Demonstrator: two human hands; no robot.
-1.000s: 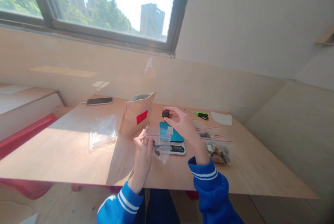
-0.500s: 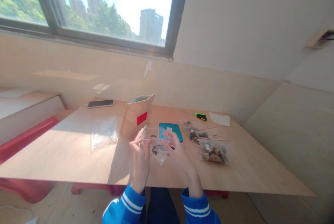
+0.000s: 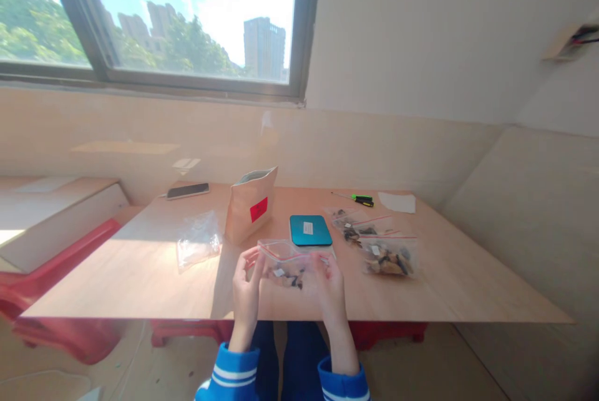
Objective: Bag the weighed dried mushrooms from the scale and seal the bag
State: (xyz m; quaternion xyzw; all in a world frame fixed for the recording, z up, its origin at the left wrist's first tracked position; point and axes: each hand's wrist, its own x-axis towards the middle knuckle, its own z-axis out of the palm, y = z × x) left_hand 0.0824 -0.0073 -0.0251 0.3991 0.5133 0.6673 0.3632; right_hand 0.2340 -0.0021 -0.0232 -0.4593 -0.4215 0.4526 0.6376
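Between my two hands is a clear zip bag (image 3: 283, 271) with a red zip line, its mouth partly apart, and dark and brown dried pieces plus a small white label in its lower part. My left hand (image 3: 247, 275) pinches the left top corner of the bag. At the right top corner, the fingers of my right hand (image 3: 329, 274) are closed on the plastic. Just beyond the bag lies a teal scale (image 3: 310, 230) with a white label. A brown paper pouch (image 3: 250, 207) with a red label stands upright with its top open, behind my left hand.
Several filled zip bags (image 3: 389, 256) lie to the right. A stack of clear plastic bags (image 3: 199, 240) is at the left, with a phone (image 3: 188, 191) behind it. Green-and-black tools (image 3: 362, 199) and white paper (image 3: 397, 202) lie at the back right of the table (image 3: 449, 289).
My right hand has moved from over the bag's mouth to its right corner. The bag is now stretched wider and sits lower, away from the scale. The camera view has shifted slightly.
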